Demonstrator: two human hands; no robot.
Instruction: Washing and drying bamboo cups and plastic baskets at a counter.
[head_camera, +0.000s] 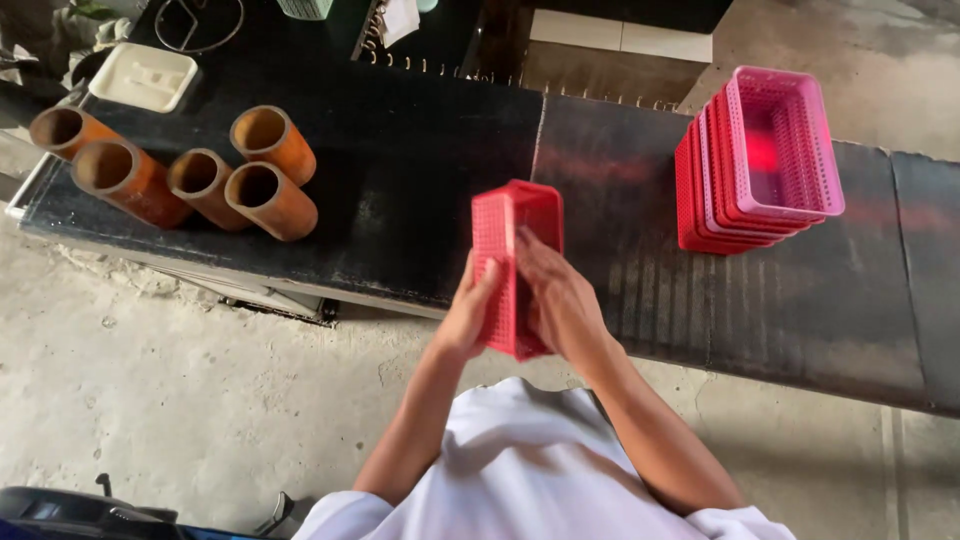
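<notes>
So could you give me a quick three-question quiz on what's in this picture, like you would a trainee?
1. True or false: both hands grip one red perforated plastic basket.
2. The nested stack of red and pink plastic baskets lies where? A) on the concrete floor B) on the dark black workbench, to the right C) inside the white tray
3. How many orange-brown cylindrical tubes lie on the bench's left part?

Key: 1 true; 2 B; 3 five.
</notes>
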